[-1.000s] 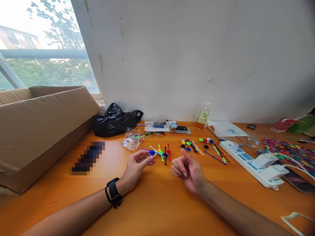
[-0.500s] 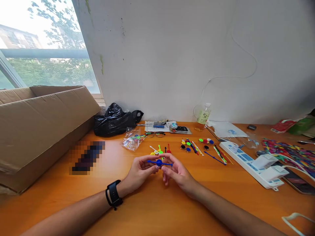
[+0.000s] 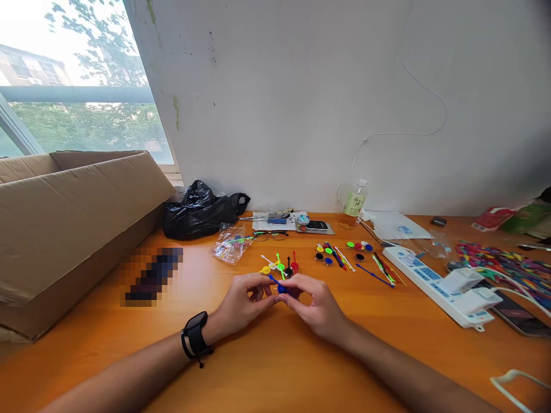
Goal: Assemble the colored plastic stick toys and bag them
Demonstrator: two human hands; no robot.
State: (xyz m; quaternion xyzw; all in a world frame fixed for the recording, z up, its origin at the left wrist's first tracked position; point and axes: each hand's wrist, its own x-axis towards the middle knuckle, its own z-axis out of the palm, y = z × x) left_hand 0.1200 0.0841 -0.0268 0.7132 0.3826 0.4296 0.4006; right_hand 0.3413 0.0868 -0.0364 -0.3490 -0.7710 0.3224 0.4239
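Note:
My left hand, with a black watch on its wrist, and my right hand meet over the orange table. Both pinch a small blue disc on a thin blue stick, held between the fingertips. Just beyond them lie assembled coloured stick-and-disc pieces: yellow, green, black, red and white. Further right lie loose coloured discs and loose sticks.
A large cardboard box fills the left side. A black plastic bag, a clear bag of parts, glasses, a phone and a bottle stand at the back. A white power strip with plugs lies right.
My right hand came in from the right to join the left one. The blue disc gained a blue stick, and both hands now close tighter around it, lower over the table.

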